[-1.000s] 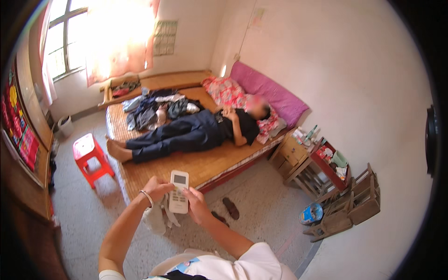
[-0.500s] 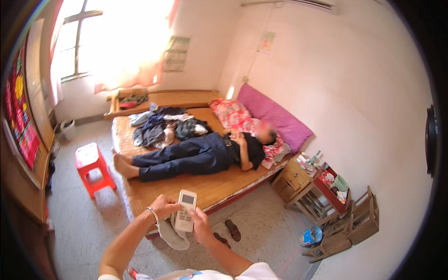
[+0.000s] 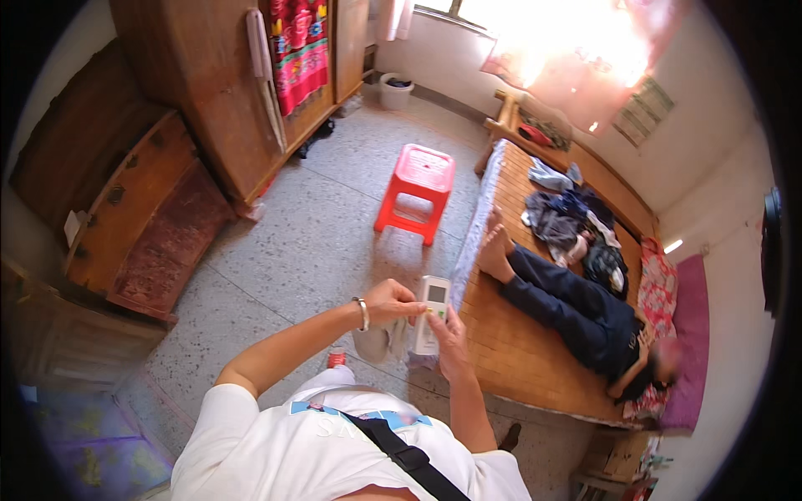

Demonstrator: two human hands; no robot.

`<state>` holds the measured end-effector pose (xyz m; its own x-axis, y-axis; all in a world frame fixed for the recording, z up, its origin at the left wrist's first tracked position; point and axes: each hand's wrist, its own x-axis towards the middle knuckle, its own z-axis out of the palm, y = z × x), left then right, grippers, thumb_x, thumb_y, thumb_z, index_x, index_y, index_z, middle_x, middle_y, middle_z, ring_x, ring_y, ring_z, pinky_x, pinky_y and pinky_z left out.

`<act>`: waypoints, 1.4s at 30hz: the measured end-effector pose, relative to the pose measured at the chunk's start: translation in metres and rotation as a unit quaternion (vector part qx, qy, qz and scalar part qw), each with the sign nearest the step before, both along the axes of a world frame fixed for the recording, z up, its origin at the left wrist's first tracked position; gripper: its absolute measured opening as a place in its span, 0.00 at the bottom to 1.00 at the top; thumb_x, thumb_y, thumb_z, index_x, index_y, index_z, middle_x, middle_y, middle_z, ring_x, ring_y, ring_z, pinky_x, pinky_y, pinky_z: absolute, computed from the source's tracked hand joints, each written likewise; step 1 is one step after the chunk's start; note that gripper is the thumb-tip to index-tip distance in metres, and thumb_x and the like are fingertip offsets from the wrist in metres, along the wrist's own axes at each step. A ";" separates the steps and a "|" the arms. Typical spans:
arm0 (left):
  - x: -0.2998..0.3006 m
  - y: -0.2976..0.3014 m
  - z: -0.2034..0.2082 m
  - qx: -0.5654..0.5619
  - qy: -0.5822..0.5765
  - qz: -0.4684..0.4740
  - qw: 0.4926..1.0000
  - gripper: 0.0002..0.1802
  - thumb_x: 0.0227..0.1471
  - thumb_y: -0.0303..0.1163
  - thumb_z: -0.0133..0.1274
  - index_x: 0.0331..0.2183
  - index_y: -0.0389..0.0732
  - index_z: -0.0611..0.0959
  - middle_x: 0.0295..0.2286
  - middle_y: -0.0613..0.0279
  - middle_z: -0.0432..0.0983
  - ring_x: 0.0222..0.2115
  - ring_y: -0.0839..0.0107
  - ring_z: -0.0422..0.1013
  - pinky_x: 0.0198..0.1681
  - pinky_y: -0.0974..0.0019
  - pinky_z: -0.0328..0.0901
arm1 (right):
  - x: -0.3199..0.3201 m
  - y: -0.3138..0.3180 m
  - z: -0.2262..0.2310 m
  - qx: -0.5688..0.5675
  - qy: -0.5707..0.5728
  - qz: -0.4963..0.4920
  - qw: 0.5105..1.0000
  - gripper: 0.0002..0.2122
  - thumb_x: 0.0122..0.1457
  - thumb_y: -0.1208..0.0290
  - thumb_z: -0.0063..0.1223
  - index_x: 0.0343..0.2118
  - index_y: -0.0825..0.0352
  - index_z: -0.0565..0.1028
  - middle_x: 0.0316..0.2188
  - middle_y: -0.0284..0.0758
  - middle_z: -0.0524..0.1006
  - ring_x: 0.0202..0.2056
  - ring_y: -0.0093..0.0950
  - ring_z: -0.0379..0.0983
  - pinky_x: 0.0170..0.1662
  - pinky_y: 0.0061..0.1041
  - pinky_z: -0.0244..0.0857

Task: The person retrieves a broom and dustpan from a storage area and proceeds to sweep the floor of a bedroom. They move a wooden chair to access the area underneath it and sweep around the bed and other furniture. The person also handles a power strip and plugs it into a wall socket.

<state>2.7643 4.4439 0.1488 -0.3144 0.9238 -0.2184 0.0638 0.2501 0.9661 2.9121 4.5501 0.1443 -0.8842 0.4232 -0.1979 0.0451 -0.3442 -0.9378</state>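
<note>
A white remote control (image 3: 436, 292) with a small grey screen is held upright in front of my body. My right hand (image 3: 451, 338) is wrapped round its lower right side, thumb on the buttons. From the left, my left hand (image 3: 391, 302), with a bracelet at its wrist, is closed, and its fingertips touch the remote's left edge. A pale grey cloth (image 3: 376, 342) hangs beneath the left hand and seems gripped in it; the hold itself is partly hidden.
A red plastic stool (image 3: 422, 175) stands ahead. To the right, a person lies on a mat-covered bed (image 3: 510, 351) beside piled clothes (image 3: 576, 221). A wooden wardrobe (image 3: 200, 83) and a dark wooden chest (image 3: 159, 225) line the left. A white bin (image 3: 394, 96) stands at the back.
My view has swung left and down, so the bed now lies at the right and the wardrobe shows. Both hands stay at the remote, and the cloth still hangs below the left hand.
</note>
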 end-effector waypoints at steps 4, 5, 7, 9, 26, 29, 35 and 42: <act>-0.095 -0.042 -0.028 -0.008 -0.078 0.129 0.988 0.16 0.48 0.39 0.51 0.21 0.36 0.81 0.18 0.67 0.74 0.20 0.83 0.66 0.23 0.76 0.62 | -0.112 -0.024 -0.008 0.143 0.000 0.075 0.987 0.30 0.45 0.68 0.58 0.51 0.70 0.57 0.39 0.36 0.69 0.39 0.22 0.66 0.41 0.21 0.62; -0.117 -0.047 -0.031 -0.018 -0.091 0.154 0.984 0.15 0.48 0.38 0.52 0.22 0.35 0.81 0.18 0.65 0.75 0.20 0.81 0.68 0.24 0.75 0.63 | -0.135 -0.026 -0.010 0.170 -0.004 0.088 0.981 0.32 0.43 0.68 0.59 0.51 0.69 0.57 0.39 0.37 0.69 0.40 0.25 0.66 0.42 0.23 0.62; -0.151 -0.050 -0.033 -0.017 -0.078 0.190 0.979 0.15 0.47 0.38 0.52 0.22 0.35 0.81 0.19 0.65 0.75 0.20 0.81 0.68 0.24 0.75 0.63 | -0.176 -0.024 -0.016 0.221 -0.010 0.108 0.969 0.35 0.41 0.66 0.61 0.51 0.69 0.56 0.39 0.40 0.68 0.40 0.29 0.66 0.43 0.26 0.61; -0.183 -0.045 -0.037 -0.008 -0.076 0.217 0.973 0.14 0.47 0.36 0.53 0.22 0.34 0.81 0.19 0.64 0.75 0.20 0.80 0.68 0.24 0.76 0.63 | -0.215 -0.016 -0.031 0.268 -0.014 0.121 0.956 0.37 0.39 0.65 0.61 0.51 0.71 0.55 0.39 0.42 0.68 0.41 0.32 0.66 0.44 0.27 0.61; -0.538 0.071 -0.037 0.039 -0.128 0.322 0.937 0.14 0.48 0.31 0.52 0.35 0.32 0.79 0.29 0.63 0.75 0.29 0.79 0.69 0.34 0.75 0.65 | -0.638 0.131 -0.033 0.304 -0.012 0.175 0.936 0.30 0.39 0.63 0.61 0.44 0.72 0.62 0.37 0.44 0.70 0.38 0.33 0.69 0.41 0.28 0.63; -0.595 0.078 -0.050 0.057 -0.165 0.336 0.926 0.14 0.48 0.31 0.52 0.36 0.32 0.78 0.30 0.62 0.75 0.30 0.77 0.70 0.35 0.75 0.65 | -0.700 0.143 -0.048 0.300 0.040 0.207 0.931 0.31 0.39 0.63 0.60 0.45 0.72 0.61 0.38 0.47 0.69 0.40 0.36 0.68 0.42 0.30 0.63; -0.722 0.101 -0.065 0.094 -0.225 0.380 0.892 0.14 0.48 0.29 0.50 0.37 0.31 0.76 0.32 0.61 0.74 0.31 0.76 0.69 0.36 0.74 0.65 | -0.842 0.171 -0.058 0.345 0.088 0.261 0.897 0.31 0.40 0.65 0.59 0.46 0.73 0.59 0.38 0.48 0.67 0.40 0.39 0.67 0.42 0.32 0.62; -0.897 0.148 -0.076 0.139 -0.209 0.421 0.871 0.15 0.44 0.30 0.50 0.36 0.32 0.77 0.31 0.62 0.74 0.30 0.77 0.69 0.36 0.73 0.64 | -1.026 0.214 -0.046 0.452 0.068 0.319 0.830 0.32 0.40 0.64 0.60 0.47 0.72 0.57 0.39 0.48 0.65 0.41 0.38 0.64 0.42 0.33 0.62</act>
<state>1.8670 4.5920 0.0730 -0.8534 0.4389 -0.2811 -0.4015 -0.2097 0.8915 1.8860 4.7639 0.0978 -0.9737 -0.2180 0.0661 -0.1797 0.5566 -0.8111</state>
